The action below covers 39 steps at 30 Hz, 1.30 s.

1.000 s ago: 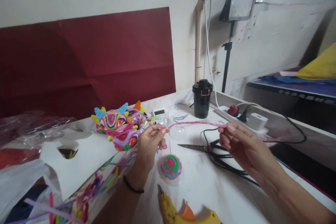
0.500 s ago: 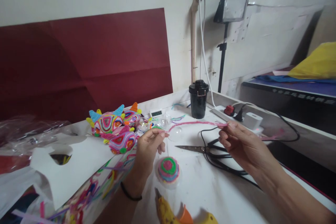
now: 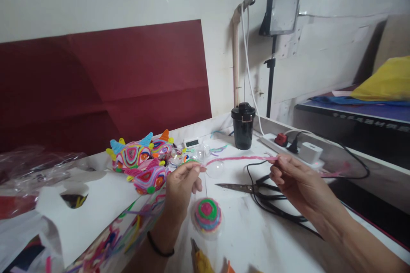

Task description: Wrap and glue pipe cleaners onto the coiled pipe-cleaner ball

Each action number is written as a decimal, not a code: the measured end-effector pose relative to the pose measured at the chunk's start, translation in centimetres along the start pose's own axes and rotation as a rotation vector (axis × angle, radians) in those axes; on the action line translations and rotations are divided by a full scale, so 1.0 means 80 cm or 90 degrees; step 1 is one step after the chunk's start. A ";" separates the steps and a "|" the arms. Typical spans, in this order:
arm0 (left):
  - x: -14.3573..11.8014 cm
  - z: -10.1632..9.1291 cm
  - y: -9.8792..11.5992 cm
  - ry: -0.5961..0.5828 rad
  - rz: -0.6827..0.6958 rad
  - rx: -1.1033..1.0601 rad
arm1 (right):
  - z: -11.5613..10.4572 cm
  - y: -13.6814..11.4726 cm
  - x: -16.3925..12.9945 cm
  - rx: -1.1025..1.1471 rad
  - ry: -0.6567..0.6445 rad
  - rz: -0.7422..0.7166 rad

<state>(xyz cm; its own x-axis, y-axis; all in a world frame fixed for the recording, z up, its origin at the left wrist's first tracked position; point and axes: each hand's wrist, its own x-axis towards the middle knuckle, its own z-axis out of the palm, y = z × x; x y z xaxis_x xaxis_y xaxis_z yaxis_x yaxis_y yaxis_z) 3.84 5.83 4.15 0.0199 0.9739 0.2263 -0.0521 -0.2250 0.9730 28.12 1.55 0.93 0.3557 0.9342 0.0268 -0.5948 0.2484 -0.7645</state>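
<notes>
A thin pink strand [image 3: 240, 158] stretches nearly straight across the gap between my hands; its exact material I cannot tell. My left hand [image 3: 184, 185] pinches the strand's left end between thumb and fingers. At the other end, my right hand [image 3: 296, 181] pinches it with curled fingers. Below the strand sits a small dome [image 3: 207, 214] covered in coloured rings, pink in the centre and green around it. Scissors [image 3: 243, 188] with black handles lie near my right hand, partly under a black cable. A clear round dome [image 3: 215, 169] is just behind the strand.
Colourful horned animal figures [image 3: 133, 155] stand at the left behind white cut paper [image 3: 92, 204]. Loose coloured strips [image 3: 109, 241] lie at the front left. A black lidded cup [image 3: 243, 126] and a power strip [image 3: 272, 140] are at the back. A yellow-bodied pointed tool [image 3: 202, 260] lies in front.
The pink strand hangs in a straighter line than before, its slight arch flattened. Both hands keep their pinch. The whole view has shifted slightly, with things appearing lower.
</notes>
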 end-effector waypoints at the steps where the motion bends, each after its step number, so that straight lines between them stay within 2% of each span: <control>1: 0.001 0.000 0.000 0.003 -0.003 0.000 | -0.001 0.000 0.001 -0.005 -0.005 -0.001; 4: 0.005 -0.001 -0.003 0.011 -0.017 0.011 | 0.000 -0.001 -0.001 -0.027 -0.023 -0.039; 12: 0.020 -0.009 -0.019 0.023 -0.064 0.014 | 0.015 -0.004 -0.013 -0.121 -0.070 -0.219; 23: 0.027 -0.010 -0.016 0.041 -0.096 0.025 | 0.016 -0.004 -0.012 -0.112 -0.108 -0.222; 27: 0.020 -0.006 -0.014 -0.009 -0.085 0.029 | 0.015 -0.005 -0.013 -0.100 -0.104 -0.218; 31: 0.011 -0.004 -0.005 -0.057 -0.022 0.074 | 0.012 -0.008 -0.014 -0.093 -0.073 -0.226; 35: 0.006 -0.019 -0.004 -0.105 0.010 0.218 | 0.013 -0.010 -0.017 -0.105 -0.031 -0.223; 39: -0.008 -0.043 -0.017 -0.211 0.097 0.437 | 0.014 -0.010 -0.021 -0.113 -0.035 -0.221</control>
<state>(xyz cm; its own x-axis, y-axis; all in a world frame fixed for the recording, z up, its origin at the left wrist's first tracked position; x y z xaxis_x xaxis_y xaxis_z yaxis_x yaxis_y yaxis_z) 0.43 5.64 2.56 0.3648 0.8951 0.2565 0.5496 -0.4293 0.7167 27.17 0.10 2.22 0.4716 0.8161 0.3341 -0.3103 0.5082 -0.8034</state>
